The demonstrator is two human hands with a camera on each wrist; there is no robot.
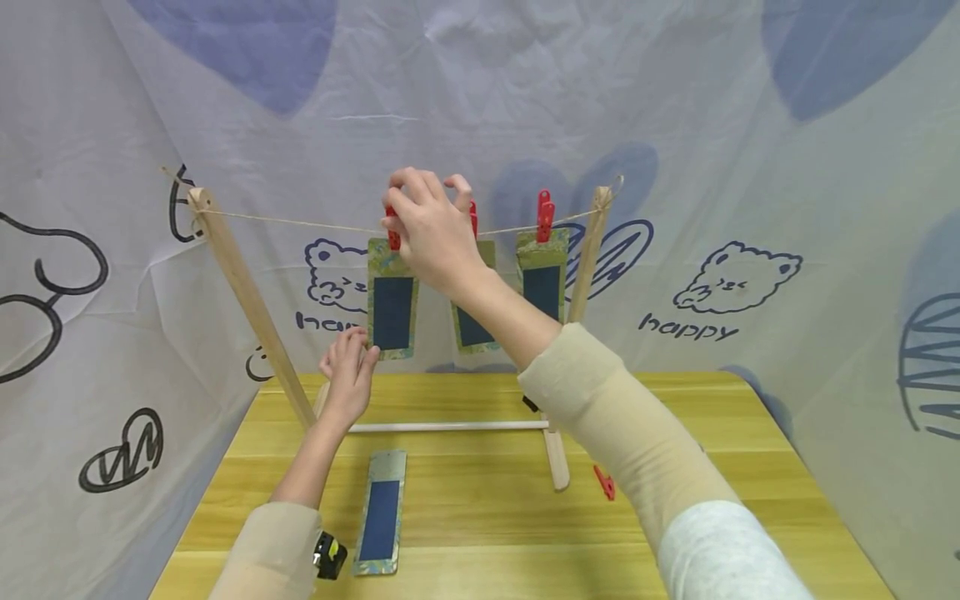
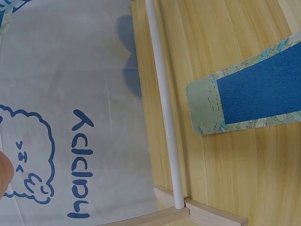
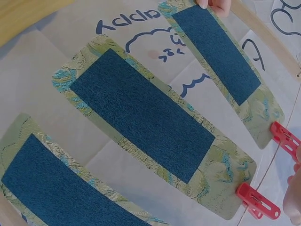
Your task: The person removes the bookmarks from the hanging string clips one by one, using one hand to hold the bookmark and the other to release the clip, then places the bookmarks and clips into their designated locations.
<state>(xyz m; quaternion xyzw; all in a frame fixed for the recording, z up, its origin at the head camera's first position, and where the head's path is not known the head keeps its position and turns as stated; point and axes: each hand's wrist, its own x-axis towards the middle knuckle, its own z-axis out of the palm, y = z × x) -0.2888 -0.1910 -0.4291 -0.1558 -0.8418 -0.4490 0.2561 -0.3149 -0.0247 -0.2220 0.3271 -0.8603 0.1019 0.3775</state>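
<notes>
Three green-patterned strips with dark blue panels hang from a string by red clothespins. My right hand (image 1: 438, 229) is raised at the string, its fingers gripping the red clothespin (image 3: 283, 135) atop the left strip (image 1: 393, 312). At that strip's lower end, my left hand (image 1: 350, 375) pinches the edge; in the right wrist view its fingertips overlap the blue panel. The middle strip (image 3: 141, 113) is partly behind my right wrist in the head view. The right strip (image 1: 543, 283) hangs under its own clothespin (image 1: 545, 217). A fourth strip (image 2: 204, 106) lies flat on the table.
Wooden posts (image 1: 247, 292) hold up the string (image 1: 292, 222), joined low down by a white rod (image 1: 450, 427). A loose red clothespin (image 1: 604, 483) lies on the wooden table (image 1: 480, 517), right of the stand's foot. A printed cloth (image 1: 450, 92) hangs behind and at both sides.
</notes>
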